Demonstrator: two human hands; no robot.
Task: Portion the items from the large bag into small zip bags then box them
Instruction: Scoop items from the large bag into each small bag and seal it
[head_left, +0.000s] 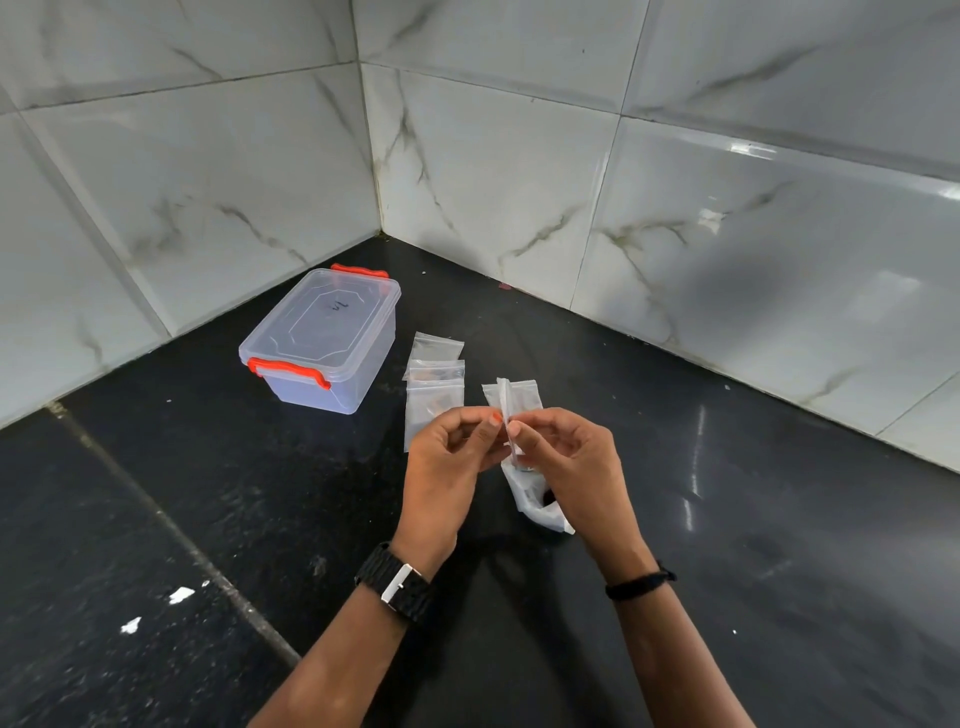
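The left hand (451, 453) and right hand (563, 457), nearest the camera, together pinch the top edge of one small zip bag (505, 405) between thumb and fingertips, held above the black counter (208, 467). The step in hand appears to be opening or sealing this bag's strip. The large bag (540, 506) lies just below the right hand; spare zip bags (434, 387) lie beside the closed box (322, 338). Next, the bag mouth likely needs a firm two-sided grip. A faint mark on the box lid is unreadable.

Glossy marble tiles (519, 171) (veined), clear plastic box (322, 338).
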